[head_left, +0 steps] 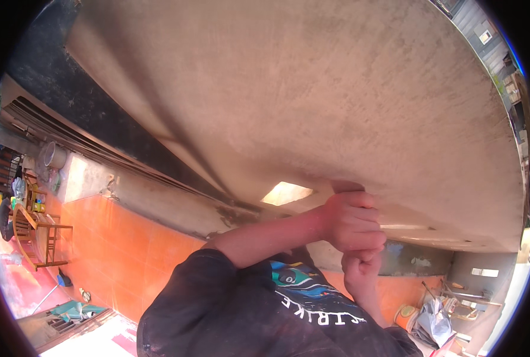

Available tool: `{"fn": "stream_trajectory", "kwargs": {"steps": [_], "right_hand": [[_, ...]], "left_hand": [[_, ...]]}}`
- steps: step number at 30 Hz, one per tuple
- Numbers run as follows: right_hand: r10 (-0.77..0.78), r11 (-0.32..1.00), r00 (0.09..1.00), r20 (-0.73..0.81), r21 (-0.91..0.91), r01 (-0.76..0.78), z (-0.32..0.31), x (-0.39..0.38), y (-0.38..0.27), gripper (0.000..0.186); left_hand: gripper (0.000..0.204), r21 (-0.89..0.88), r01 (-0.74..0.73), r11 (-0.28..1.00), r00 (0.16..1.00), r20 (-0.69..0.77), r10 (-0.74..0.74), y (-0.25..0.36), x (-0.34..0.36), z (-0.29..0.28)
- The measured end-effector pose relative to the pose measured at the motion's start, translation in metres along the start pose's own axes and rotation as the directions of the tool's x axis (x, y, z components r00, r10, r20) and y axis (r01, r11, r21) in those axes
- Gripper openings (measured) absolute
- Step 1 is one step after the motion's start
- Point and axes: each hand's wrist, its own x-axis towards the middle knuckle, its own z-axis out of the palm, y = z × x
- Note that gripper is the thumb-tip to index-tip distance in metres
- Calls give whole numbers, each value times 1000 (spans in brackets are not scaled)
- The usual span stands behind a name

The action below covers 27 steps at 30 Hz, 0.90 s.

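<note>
My left hand [355,221] is closed in a fist, close against a broad grey-brown plastered surface [336,89]. Just below it, my right hand [360,268] is also closed, its upper part touching the underside of the left fist. Whatever the two hands grip is mostly hidden by the fingers. A small brownish edge [347,185] shows above the left knuckles; I cannot tell whether it is part of a held thing or a mark on the surface. Both forearms are bent up in front of my black printed T-shirt [235,309].
A dark beam-like band [98,107] runs along the left of the surface. A bright four-sided opening [285,193] lies left of my fists. Orange tiling [122,250], a wooden chair [36,238] and a grey bucket [53,156] are at left. Grey sheeting [434,324] lies at lower right.
</note>
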Motion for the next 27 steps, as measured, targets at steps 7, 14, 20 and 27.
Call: {"fn": "stream_trajectory", "kwargs": {"steps": [7, 14, 20, 27], "right_hand": [[-169, 985, 985, 17, 32, 168, 16, 17, -3, 25], [-135, 988, 983, 122, 94, 124, 14, 5, -5, 15], [-275, 961, 961, 31, 8, 275, 10, 15, -24, 17], [-307, 942, 945, 112, -107, 319, 11, 30, -23, 21]], "left_hand": [[11, 99, -12, 995, 998, 60, 6, -4, -1, -25], [10, -70, 31, 997, 999, -23, -33, 1, 10, -27], [13, -61, 115, 991, 990, 94, -109, 9, 10, -27], [11, 125, 136, 983, 989, -70, -128, 0, 1, -34]]}}
